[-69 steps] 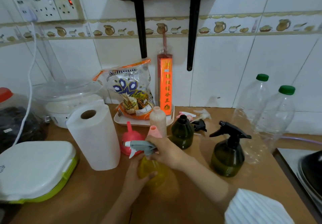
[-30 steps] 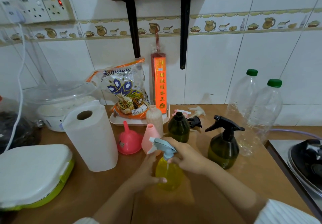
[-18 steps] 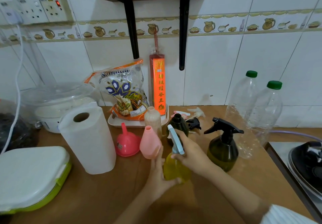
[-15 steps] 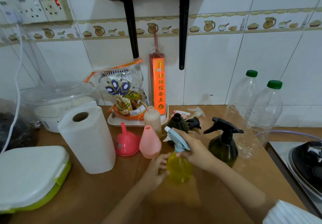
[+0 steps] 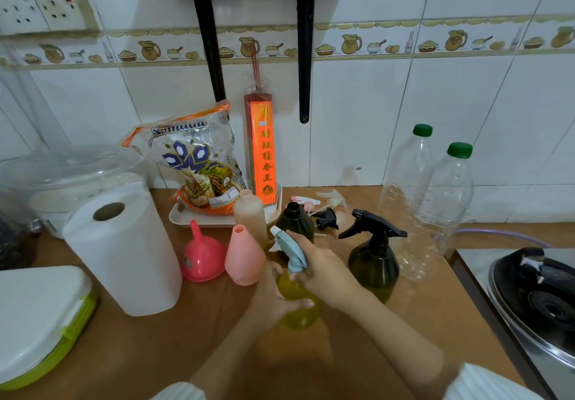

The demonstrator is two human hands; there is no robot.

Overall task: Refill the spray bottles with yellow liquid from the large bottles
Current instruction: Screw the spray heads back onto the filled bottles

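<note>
Nearest, a yellow spray bottle (image 5: 298,304) is stood on the wooden worktop (image 5: 193,346) and is held by both hands; the left hand (image 5: 273,298) is curled round its rounded body, thumb across the front; the right hand (image 5: 323,270) is closed over the neck, fingers wrapped about the pale blue trigger head (image 5: 287,245), whose nozzle is pointed up and to the left. Just beyond, a pink funnel (image 5: 202,255) and an uncapped pink bottle (image 5: 244,258) are stood side by side to the left of the hands, with a paper towel roll (image 5: 123,252) further left; to the right, a dark green spray bottle (image 5: 375,262) with a black trigger is set upright. Behind the hands a second dark green bottle (image 5: 294,220) is seen without its sprayer, beside a translucent peach bottle (image 5: 250,213); loose sprayer heads (image 5: 326,210) are laid behind it. Farthest, by the tiled wall, two large clear bottles (image 5: 435,194) with green caps are stood touching, with no yellow liquid visible inside.
</note>
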